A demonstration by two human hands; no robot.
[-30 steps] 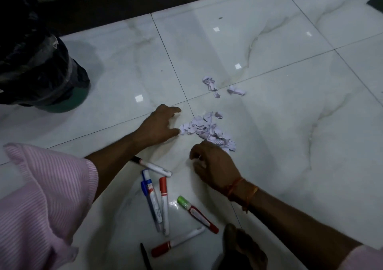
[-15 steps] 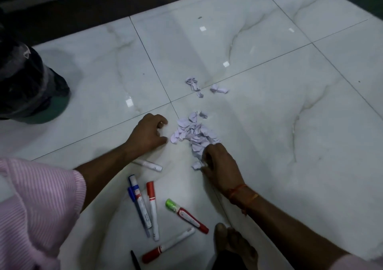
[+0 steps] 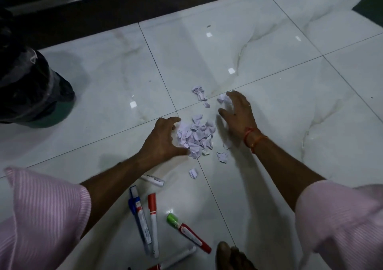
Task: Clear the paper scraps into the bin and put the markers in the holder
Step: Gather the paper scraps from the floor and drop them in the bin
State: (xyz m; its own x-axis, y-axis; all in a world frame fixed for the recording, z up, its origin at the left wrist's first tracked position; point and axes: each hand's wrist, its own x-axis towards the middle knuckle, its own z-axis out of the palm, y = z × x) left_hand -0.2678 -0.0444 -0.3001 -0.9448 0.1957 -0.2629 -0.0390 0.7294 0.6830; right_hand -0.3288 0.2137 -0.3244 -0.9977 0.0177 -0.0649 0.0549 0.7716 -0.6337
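A heap of pale lilac paper scraps (image 3: 195,137) lies on the white tiled floor. My left hand (image 3: 163,140) is cupped against the heap's left side, fingers apart. My right hand (image 3: 238,114) is spread open to the right of the heap, its fingertips touching a small scrap (image 3: 222,98) farther out. More scraps (image 3: 199,93) lie beyond, and loose ones (image 3: 221,156) (image 3: 193,173) lie nearer me. Several markers lie below: a blue one (image 3: 138,213), a red-capped one (image 3: 153,218), a green-capped one (image 3: 186,230), and a white one (image 3: 154,180) partly under my left forearm.
A bin lined with a black bag (image 3: 27,87) stands at the far left. A bare foot (image 3: 232,256) shows at the bottom edge, beside another marker (image 3: 176,259). A dark strip of floor (image 3: 145,2) runs along the top. No holder is in view.
My right hand has moved from the near side of the heap up to its far right and opened wide. A few scraps now lie loose nearer me. My left hand stays by the heap.
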